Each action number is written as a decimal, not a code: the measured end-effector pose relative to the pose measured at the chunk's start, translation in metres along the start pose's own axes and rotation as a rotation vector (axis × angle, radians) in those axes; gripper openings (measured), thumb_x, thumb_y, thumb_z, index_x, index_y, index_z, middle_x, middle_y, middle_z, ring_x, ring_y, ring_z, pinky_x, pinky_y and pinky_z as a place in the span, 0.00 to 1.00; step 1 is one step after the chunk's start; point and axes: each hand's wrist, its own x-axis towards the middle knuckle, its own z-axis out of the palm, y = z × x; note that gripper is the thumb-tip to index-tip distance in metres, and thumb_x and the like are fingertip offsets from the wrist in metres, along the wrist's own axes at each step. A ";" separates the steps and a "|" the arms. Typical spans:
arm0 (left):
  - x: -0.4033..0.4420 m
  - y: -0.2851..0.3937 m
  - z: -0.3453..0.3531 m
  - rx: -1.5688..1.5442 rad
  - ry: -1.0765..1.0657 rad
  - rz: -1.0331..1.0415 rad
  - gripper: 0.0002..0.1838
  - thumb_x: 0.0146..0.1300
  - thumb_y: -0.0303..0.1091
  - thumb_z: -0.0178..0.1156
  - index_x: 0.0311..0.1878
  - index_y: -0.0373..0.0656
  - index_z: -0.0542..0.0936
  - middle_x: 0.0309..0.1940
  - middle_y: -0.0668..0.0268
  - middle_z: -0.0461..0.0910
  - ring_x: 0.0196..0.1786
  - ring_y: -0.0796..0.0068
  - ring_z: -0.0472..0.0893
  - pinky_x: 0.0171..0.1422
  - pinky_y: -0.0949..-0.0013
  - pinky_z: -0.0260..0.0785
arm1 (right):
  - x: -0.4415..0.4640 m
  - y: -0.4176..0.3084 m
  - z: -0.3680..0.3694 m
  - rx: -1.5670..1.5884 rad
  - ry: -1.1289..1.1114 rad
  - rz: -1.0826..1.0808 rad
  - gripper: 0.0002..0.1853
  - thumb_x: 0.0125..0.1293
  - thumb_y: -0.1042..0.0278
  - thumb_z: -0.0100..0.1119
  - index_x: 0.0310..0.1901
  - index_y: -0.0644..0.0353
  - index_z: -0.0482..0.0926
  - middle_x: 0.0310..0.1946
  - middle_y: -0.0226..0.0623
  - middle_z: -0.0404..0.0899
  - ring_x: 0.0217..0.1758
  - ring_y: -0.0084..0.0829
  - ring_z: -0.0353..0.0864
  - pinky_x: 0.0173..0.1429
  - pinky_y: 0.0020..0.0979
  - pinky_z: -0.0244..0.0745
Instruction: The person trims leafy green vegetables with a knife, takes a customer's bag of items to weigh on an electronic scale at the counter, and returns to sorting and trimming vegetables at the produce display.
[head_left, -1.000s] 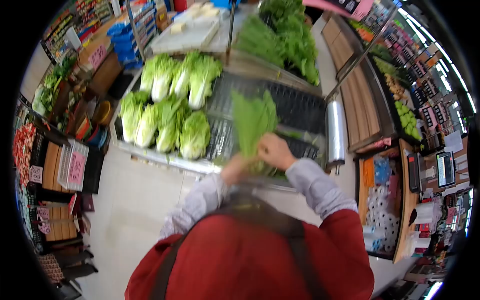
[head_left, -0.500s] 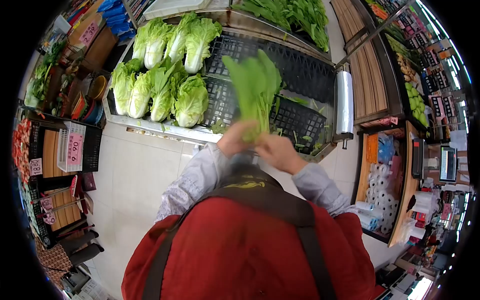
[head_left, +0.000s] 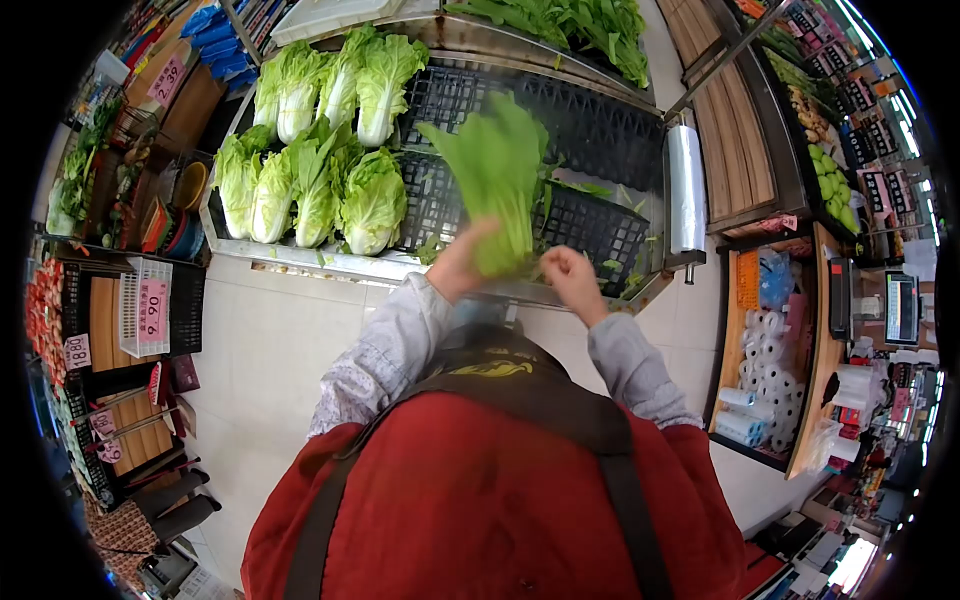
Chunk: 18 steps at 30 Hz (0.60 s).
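Observation:
A bunch of leafy greens (head_left: 492,170) is gripped around its stems by my left hand (head_left: 462,262). Its broad leaves point away from me over the display stand and are slightly blurred. Just to the right of the stem ends is my right hand (head_left: 574,282), apart from the bunch, with its fingers curled together. Whatever may be between those fingers is too small to tell. Beneath the bunch lie black plastic crates (head_left: 598,232) with loose green scraps on them.
Several napa cabbages (head_left: 372,203) stand in rows at the left of the stand. More leafy greens (head_left: 600,35) lie at the far side. A roll of clear film (head_left: 687,190) is mounted at the right end. Below to the right, a wooden shelf (head_left: 812,360) holds white rolls.
My right hand has come away from the stems and moved right. The bunch has shifted slightly left, still in my left hand. The view has turned a little.

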 end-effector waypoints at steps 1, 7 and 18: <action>0.001 -0.005 -0.006 0.010 0.026 0.001 0.24 0.64 0.40 0.57 0.60 0.40 0.70 0.51 0.57 0.77 0.52 0.60 0.78 0.56 0.56 0.71 | 0.008 -0.003 -0.002 0.181 0.071 0.017 0.08 0.60 0.68 0.60 0.38 0.62 0.78 0.19 0.24 0.73 0.21 0.15 0.68 0.25 0.23 0.62; -0.004 -0.007 -0.013 -0.012 -0.012 0.006 0.23 0.64 0.41 0.57 0.60 0.40 0.70 0.52 0.58 0.77 0.51 0.63 0.78 0.56 0.59 0.71 | 0.016 -0.041 -0.004 -0.047 -0.136 0.064 0.11 0.60 0.67 0.59 0.39 0.65 0.79 0.31 0.39 0.82 0.33 0.27 0.80 0.40 0.28 0.74; -0.009 -0.010 0.000 -0.167 -0.016 0.105 0.27 0.66 0.54 0.52 0.60 0.44 0.71 0.54 0.59 0.76 0.55 0.63 0.76 0.61 0.53 0.68 | 0.000 -0.087 0.013 -0.253 0.166 -0.483 0.03 0.58 0.75 0.59 0.34 0.63 0.78 0.29 0.34 0.75 0.28 0.31 0.74 0.33 0.26 0.69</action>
